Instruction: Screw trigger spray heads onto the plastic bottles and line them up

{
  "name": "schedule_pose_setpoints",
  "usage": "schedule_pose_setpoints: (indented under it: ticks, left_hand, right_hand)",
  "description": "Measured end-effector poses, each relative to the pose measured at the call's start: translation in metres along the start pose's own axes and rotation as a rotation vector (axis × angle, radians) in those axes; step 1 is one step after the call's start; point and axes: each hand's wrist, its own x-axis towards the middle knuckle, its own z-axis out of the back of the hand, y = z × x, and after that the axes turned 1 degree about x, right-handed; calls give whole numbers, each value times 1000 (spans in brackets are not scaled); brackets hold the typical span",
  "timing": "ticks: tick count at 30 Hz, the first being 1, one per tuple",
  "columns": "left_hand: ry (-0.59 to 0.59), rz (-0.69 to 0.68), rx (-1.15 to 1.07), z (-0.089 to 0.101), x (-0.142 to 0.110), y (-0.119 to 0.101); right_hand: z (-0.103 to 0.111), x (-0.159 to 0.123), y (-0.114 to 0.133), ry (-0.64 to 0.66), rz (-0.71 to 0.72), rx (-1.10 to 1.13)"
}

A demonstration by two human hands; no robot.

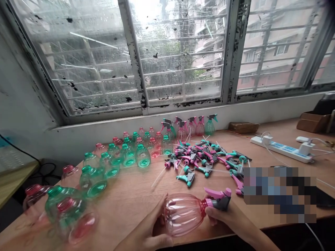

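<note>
A clear red spray bottle (183, 214) lies on its side in the air just above the table's front edge, its neck pointing right. My left hand (154, 226) is wrapped round its base. At the neck, my right hand (216, 214) grips the pink collar of the spray head (221, 200), which has a grey body and a pink trigger. The head sits on the bottle's neck; how tightly, I cannot tell. Behind my hands lies a heap of loose pink, teal and grey spray heads (191, 157) with thin white tubes.
Several open green and red bottles (142, 156) stand in rows at the left. Bottles with heads fitted (210, 125) stand below the window. A white power strip (282, 149) with plugs and a brown block (243, 127) are at the right. A blurred patch covers the front right.
</note>
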Motion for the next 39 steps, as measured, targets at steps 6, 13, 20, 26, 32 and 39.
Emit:
schedule_pose_setpoints:
  ticks: [6,13,20,26,32,39]
  left_hand:
    - [-54,86,24,-2,1,-8]
    - [-51,65,-2,-2,1,-2]
    - [-56,84,-7,-2,2,-8]
    - [-54,105,14,-2,2,-14]
    - [-53,73,-5,-1,2,-8]
    - [-57,61,8,-3,2,-10]
  right_hand:
    - [1,0,0,6,-6,6]
    - [-1,-1,10,9,-13,-30]
    - [-1,-2,13,15,-20,-72]
    - [0,0,13,54,-28,-55]
    - [-1,0,18,75,-41,-86]
    - [0,-1,14,38,-30,-67]
